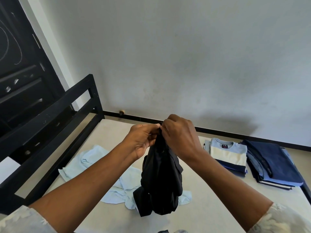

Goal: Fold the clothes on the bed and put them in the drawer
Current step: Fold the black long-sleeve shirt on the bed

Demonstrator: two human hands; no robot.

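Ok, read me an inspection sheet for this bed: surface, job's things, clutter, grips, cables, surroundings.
Surface: bare beige mattress in a black bed frame.
Job's things: black garment held up, hanging bunched; light blue garment lying unfolded; striped shirt stack and dark blue stack folded, side by side at right.
Clutter: fabric at the near edge, too cropped to tell.
Grips: left hand and right hand both pinch the black garment's top.
Cables: nothing seen.
Surroundings: grey wall; dark cabinet at left.

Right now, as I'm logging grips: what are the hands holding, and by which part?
A black garment, pinched at its top edge by the left hand and the right hand close together; the rest hangs bunched.
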